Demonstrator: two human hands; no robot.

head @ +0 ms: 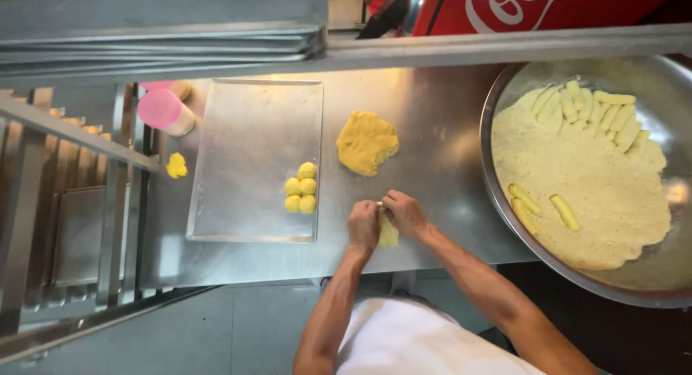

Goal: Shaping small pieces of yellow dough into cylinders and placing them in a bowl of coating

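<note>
My left hand (362, 227) and my right hand (404, 212) meet at the front of the steel table (432, 123), both pinching a small yellow dough piece (388, 233) between them. A flattened lump of yellow dough (367, 141) lies on the table just beyond my hands. To the left, a flat metal tray (245, 141) holds several yellow dough balls (300, 188) clustered near its right edge.
A large metal bowl (504, 83) on the right holds pale crumbs (584, 180) with several coated dough sticks (587, 108). A pink-lidded jar (166, 110) and a yellow scrap (176, 165) sit left of the tray. Stacked trays (158, 47) lie at the back; a rack (65, 202) stands on the left.
</note>
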